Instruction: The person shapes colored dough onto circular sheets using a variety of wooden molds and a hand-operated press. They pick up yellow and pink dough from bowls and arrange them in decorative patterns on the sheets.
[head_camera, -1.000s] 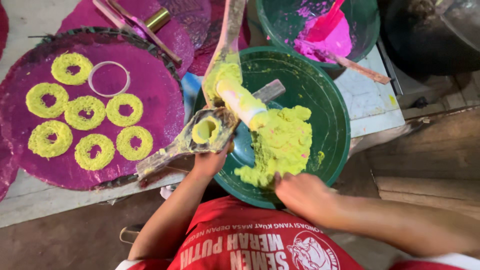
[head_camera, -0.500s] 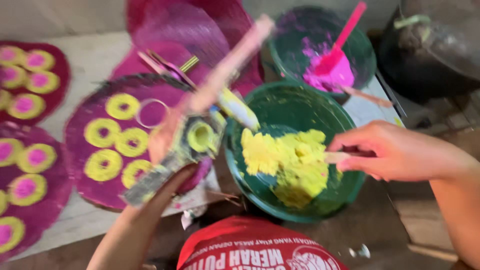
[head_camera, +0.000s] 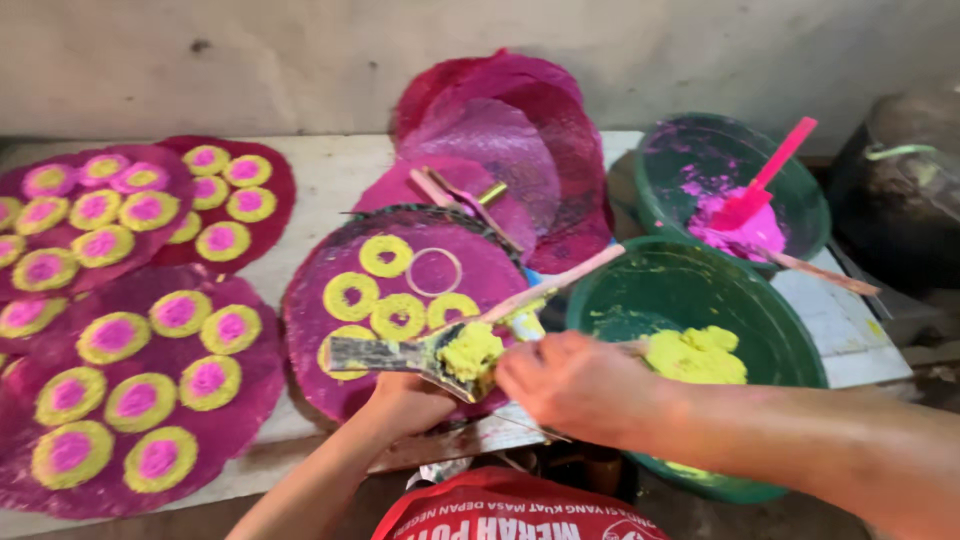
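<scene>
no packages, signs or screens show anywhere on the table (head_camera: 330, 180) or around it. the only lettered thing is the red cloth (head_camera: 510, 512) at the bottom edge, on the person's own body: bright red with a band of white block letters running across it, cut off by the frame. nothing among the trays and basins carries a label.

Red printed shirt (head_camera: 515, 510), bare forearms
</scene>
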